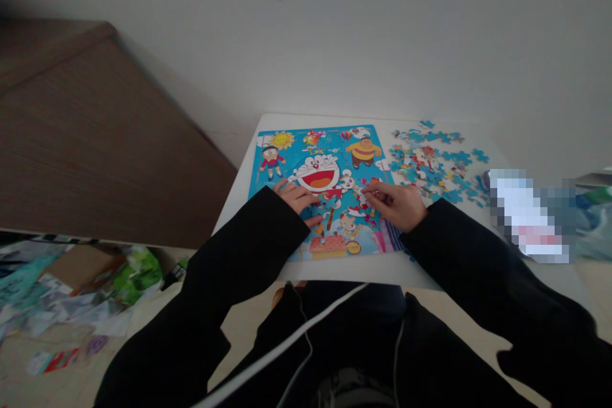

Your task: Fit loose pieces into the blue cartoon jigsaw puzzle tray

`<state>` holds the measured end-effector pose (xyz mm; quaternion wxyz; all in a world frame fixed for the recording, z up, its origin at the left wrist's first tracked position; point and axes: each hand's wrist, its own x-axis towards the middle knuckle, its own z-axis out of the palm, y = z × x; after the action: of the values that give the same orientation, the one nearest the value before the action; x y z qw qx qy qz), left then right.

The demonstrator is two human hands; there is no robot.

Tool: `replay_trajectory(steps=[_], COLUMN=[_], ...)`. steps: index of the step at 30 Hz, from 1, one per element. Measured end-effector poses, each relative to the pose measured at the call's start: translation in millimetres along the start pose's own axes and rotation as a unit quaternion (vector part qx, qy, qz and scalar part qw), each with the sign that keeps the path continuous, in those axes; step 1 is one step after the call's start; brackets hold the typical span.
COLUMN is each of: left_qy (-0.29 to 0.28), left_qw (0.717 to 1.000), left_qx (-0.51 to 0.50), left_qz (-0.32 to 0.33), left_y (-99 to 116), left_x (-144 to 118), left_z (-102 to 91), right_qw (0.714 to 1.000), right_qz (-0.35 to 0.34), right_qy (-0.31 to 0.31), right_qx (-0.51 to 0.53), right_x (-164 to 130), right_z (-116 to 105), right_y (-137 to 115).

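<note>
A blue jigsaw puzzle with cartoon characters lies on a small white table, much of its picture joined. My left hand rests over its left-middle part, fingers apart and touching the puzzle, with nothing held. My right hand is over the puzzle's right side, thumb and forefinger pinched on what looks like a small puzzle piece, mostly covered by the fingertips. Many loose puzzle pieces lie in a spread heap on the table to the right of the puzzle.
The white table stands against a pale wall. A phone-like object, blurred out, lies at the right edge. A brown wooden cabinet is to the left, with bags and packaging on the floor below. A white cable crosses my lap.
</note>
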<state>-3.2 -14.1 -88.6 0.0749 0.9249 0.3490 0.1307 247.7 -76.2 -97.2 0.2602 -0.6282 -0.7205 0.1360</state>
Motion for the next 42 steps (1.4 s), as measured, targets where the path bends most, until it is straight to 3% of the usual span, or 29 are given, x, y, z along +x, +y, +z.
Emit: replay_trajectory(steps=[6,12,15,18,23,26,29,35,42], left_qy=[0.002,-0.064,-0.073,-0.079,-0.084,-0.077,-0.108,-0.203,-0.203], left_qw=[1.000,0.998,0.997,0.995,0.993,0.991,0.985,0.975,0.975], left_qx=[-0.009,0.001,0.035,0.065,0.065,0.029,-0.012,0.007,0.038], left_qz=[0.022,-0.008,0.004,0.019,0.056,0.107,0.134,0.094,0.088], left_y=[-4,-11,-10,-7,-1,10,21,21,17], left_x=[0,-2,-2,-2,2,14,32,58,56], left_z=[-7.1,-23.3,-27.1,-29.1,-31.8,-27.4,-15.7,4.1,8.9], right_qw=[0.996,0.969,0.972,0.992,0.995,0.993,0.990,0.990,0.982], right_qz=[0.043,0.104,0.104,0.066,-0.085,-0.091,-0.073,-0.121,-0.177], right_qy=[0.045,0.127,0.116,0.050,-0.048,-0.034,-0.015,0.008,0.010], right_qx=[0.066,0.184,0.176,0.096,-0.017,-0.074,-0.119,-0.077,-0.071], right_x=[1,9,11,11,11,10,8,8,5], right_z=[-8,-31,-39,-38,-21,-13,-10,-10,-2], right_y=[-1,15,24,28,28,28,29,30,27])
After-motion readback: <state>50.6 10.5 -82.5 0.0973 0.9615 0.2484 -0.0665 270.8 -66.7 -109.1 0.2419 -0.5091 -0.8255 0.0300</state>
